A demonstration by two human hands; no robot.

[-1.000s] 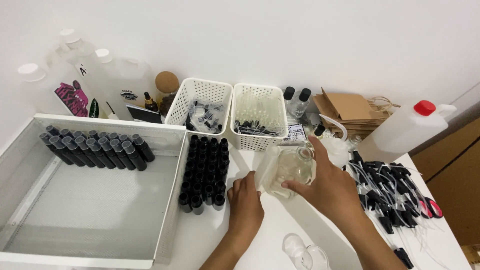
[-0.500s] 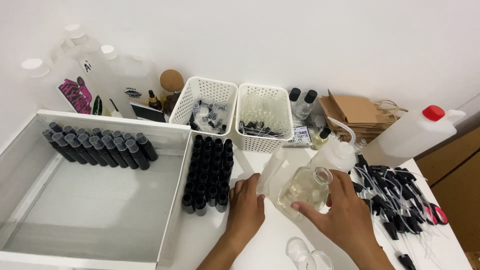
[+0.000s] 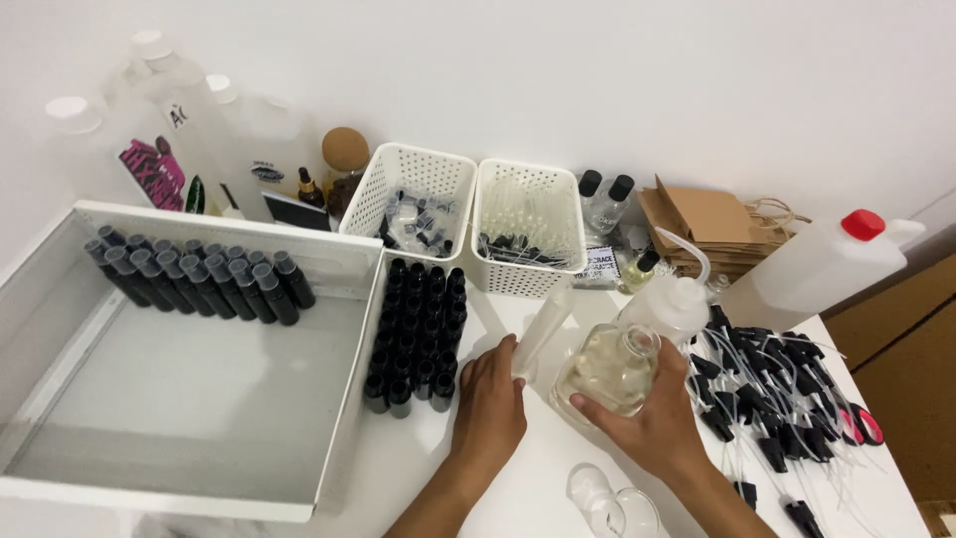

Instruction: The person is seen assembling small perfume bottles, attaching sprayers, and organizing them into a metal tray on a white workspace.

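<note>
A white table (image 3: 518,498) stands against a white wall, crowded with supplies. The right hand (image 3: 647,423) wraps around a clear glass bottle (image 3: 607,369) of pale liquid, fingers closed on its lower side, holding it just above the table. The left hand (image 3: 490,403) lies beside it, fingers curled about the base of a translucent tube (image 3: 543,329) that leans up and to the right; whether the grip is tight cannot be told. Just left of that hand stands a block of small black bottles (image 3: 416,329), upright in rows. Further left sits a white tray (image 3: 189,468) with another row of black bottles (image 3: 194,279) along its back. Behind are two white baskets (image 3: 468,199) holding small parts. A squeeze bottle (image 3: 672,299) with a bent spout stands right behind the glass bottle. To the right lies a heap of black sprayer caps (image 3: 787,384) with thin tubes, and a jug (image 3: 817,274) with a red cap. A glass stopper (image 3: 607,503) rests near the table's front edge.
</note>
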